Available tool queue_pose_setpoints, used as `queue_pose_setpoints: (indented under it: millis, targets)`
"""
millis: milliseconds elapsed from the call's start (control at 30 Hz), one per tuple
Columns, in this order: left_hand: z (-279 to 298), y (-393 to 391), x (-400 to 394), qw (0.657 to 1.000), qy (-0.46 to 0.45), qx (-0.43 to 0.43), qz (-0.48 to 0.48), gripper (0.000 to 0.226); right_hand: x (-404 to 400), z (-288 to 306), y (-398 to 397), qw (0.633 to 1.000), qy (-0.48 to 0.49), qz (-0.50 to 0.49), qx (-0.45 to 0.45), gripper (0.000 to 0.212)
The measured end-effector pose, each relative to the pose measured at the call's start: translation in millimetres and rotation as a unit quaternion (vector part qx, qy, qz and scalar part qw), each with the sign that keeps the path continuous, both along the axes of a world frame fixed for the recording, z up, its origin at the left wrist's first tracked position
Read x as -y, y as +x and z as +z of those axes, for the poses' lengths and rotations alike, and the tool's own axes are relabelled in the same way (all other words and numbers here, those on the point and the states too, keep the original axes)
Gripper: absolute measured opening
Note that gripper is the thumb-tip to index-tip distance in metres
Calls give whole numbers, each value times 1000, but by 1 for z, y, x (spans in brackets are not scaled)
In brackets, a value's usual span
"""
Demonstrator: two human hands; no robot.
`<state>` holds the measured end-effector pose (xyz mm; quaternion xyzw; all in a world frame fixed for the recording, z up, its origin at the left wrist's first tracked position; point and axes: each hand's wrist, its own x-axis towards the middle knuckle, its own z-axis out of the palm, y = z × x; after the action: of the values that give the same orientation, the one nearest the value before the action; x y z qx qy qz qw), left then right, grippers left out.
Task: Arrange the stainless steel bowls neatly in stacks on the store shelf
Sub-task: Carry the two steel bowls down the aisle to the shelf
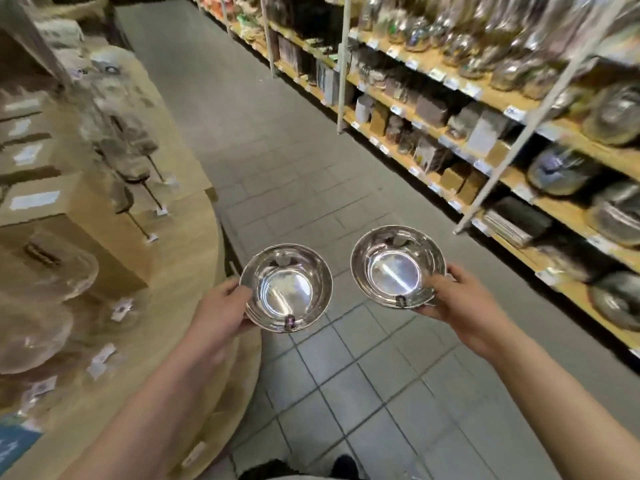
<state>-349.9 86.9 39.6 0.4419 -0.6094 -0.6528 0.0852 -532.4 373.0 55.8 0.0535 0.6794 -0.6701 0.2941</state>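
Note:
I hold two shiny stainless steel bowls over the tiled aisle, both upright with their insides facing me. My left hand [221, 306] grips the left bowl [287, 289] by its left rim. My right hand [453, 299] grips the right bowl [394, 268] at its lower right rim, and more rims seem to show under it, as if it were a small stack. Each bowl has a small dark sticker near its near edge. On the store shelf [571, 209] at the right stand blurred stacks of steel bowls [620, 213].
A round wooden display table [194, 237] with cardboard boxes, glass plates and price tags fills the left side. The grey tiled floor [363, 393] runs between it and the long wooden shelving with white uprights on the right. My dark shoe [344, 465] shows at the bottom.

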Motion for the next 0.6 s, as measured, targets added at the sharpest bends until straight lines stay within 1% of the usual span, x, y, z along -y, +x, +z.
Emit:
queue_pose_setpoints:
  millis: [100, 267, 467, 600]
  targets:
    - [11, -49, -3, 999, 14, -22, -38, 23, -23, 9, -27, 1000, -3, -22, -7, 30]
    - [21, -125, 7, 998, 8, -30, -54, 24, -27, 14, -78, 998, -5, -64, -11, 31]
    - [16, -228, 44, 996, 26, -41, -70, 19, 12, 5, -161, 996, -5, -91, -13, 28]
    - [21, -307, 81, 992, 34, -59, -104, 19, 50, 10, -228, 993, -5, -113, -20, 28]
